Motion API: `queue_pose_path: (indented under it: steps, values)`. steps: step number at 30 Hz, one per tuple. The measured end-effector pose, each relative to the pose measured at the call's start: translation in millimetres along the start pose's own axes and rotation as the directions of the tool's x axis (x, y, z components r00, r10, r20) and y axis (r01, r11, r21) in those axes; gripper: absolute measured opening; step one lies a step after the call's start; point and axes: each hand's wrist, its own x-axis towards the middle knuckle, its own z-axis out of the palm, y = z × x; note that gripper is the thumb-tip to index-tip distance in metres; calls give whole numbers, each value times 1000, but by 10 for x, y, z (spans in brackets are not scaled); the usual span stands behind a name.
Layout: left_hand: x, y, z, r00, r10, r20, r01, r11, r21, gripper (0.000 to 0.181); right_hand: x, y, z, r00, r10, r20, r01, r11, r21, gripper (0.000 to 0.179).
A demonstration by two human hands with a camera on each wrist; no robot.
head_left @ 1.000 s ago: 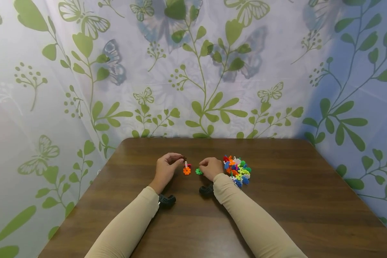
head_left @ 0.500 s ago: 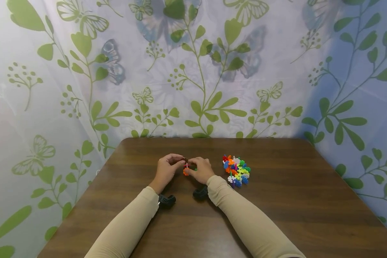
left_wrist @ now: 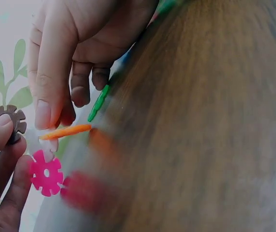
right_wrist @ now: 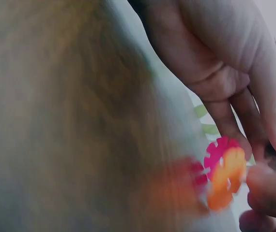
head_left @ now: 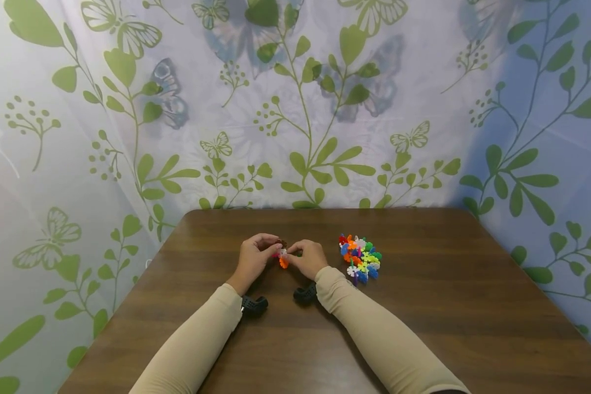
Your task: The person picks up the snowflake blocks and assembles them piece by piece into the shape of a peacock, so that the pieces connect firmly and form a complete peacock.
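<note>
My left hand [head_left: 256, 257] pinches a brown notched disc [left_wrist: 9, 120] between thumb and fingers. Below it hangs a small joined group of notched plastic discs: a white one [left_wrist: 48, 144], a pink one [left_wrist: 46, 173] and an orange one [right_wrist: 227, 179]. My right hand [head_left: 307, 258] pinches this group from the right, its fingertips at the white and orange discs and partly hiding them. Under the right hand's curled fingers a green disc [left_wrist: 98, 103] shows edge-on, close to the tabletop. The pink disc's lower edge is right at the table.
A pile of multicoloured notched discs [head_left: 359, 257] lies on the brown wooden table [head_left: 423, 306], right of the right hand. Black wrist-worn devices [head_left: 254, 306] sit under both wrists. Behind the table hangs a leaf-and-butterfly patterned cloth [head_left: 325, 109].
My right hand has moved left from beside the green disc to the joined discs and now grips them. The orange disc has turned from face-on to more edge-on. The left hand stays put.
</note>
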Motion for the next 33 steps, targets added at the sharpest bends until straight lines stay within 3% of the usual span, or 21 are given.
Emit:
queue_pose_path:
  steps: [3, 7, 13, 16, 21, 25, 30, 33]
  values:
    - [-7, 10, 10, 1000, 16, -19, -16, 1000, 14, 15, -10, -14, 4, 1000, -2, -29, 3, 1000, 18, 10]
    - [-21, 25, 30, 997, 62, -49, -56, 993, 101, 14, -26, -43, 4, 997, -10, -72, 11, 1000, 19, 9]
    - [-52, 79, 50, 988, 133, -83, -113, 970, 216, 11, -26, -66, 8, 992, -63, -113, 57, 997, -51, 9]
    - [-62, 107, 58, 982, 168, -81, -144, 958, 247, 10, -30, -92, 6, 986, -125, -111, 113, 988, -109, 8]
    - [-59, 143, 66, 977, 205, -51, -183, 943, 278, 9, -44, -142, 4, 962, -248, -114, 218, 949, -227, 6]
    - [-32, 156, 67, 976, 215, -39, -195, 937, 291, 13, -41, -164, 1, 942, -304, -143, 259, 928, -267, 6]
    - [-14, 172, 69, 976, 216, -22, -201, 939, 280, 15, -44, -176, 1, 929, -326, -174, 273, 923, -271, 7]
    - [-24, 163, 77, 977, 213, -8, -204, 945, 255, 16, -59, -170, 5, 936, -307, -172, 263, 935, -240, 6]
